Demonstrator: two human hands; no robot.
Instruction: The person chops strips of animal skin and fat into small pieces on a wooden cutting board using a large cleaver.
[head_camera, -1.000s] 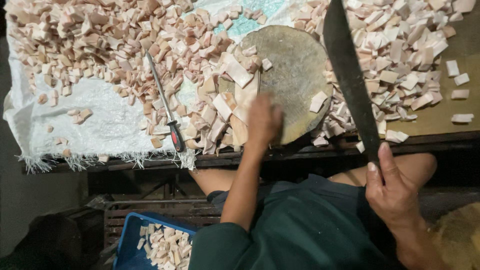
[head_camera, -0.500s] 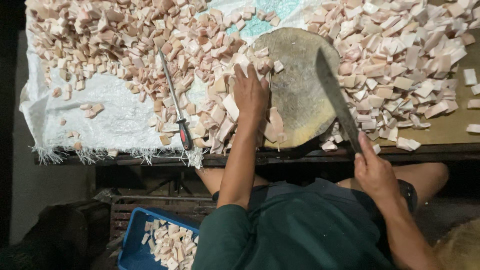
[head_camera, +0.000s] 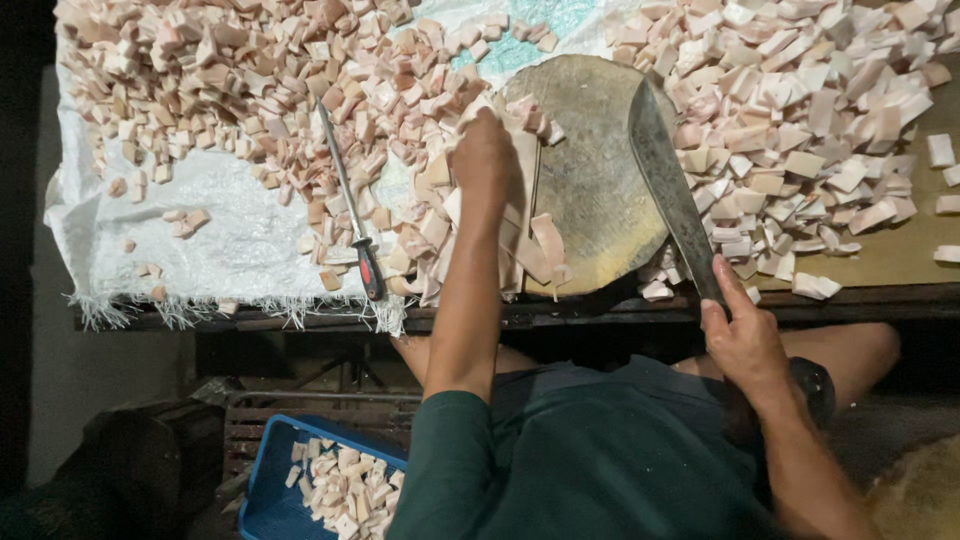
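Note:
My left hand (head_camera: 484, 160) rests on a strip of pale pink fatty meat (head_camera: 530, 235) at the left edge of a round wooden chopping block (head_camera: 600, 170), fingers pressed down on it. My right hand (head_camera: 742, 335) grips the handle of a large dark cleaver (head_camera: 668, 185), whose blade lies flat across the right side of the block, pointing away from me. Cut pink chunks (head_camera: 800, 120) are heaped to the right of the block, and a bigger heap (head_camera: 240, 70) lies to its left.
A sharpening steel with a red and black handle (head_camera: 350, 205) lies on a white woven sack (head_camera: 220, 240) left of the block. Below the table edge (head_camera: 850, 295), a blue crate (head_camera: 265, 480) holds more cut pieces.
The cleaver has come down from raised to lying across the block. My left hand has slid further up along the block's left edge over the meat strips.

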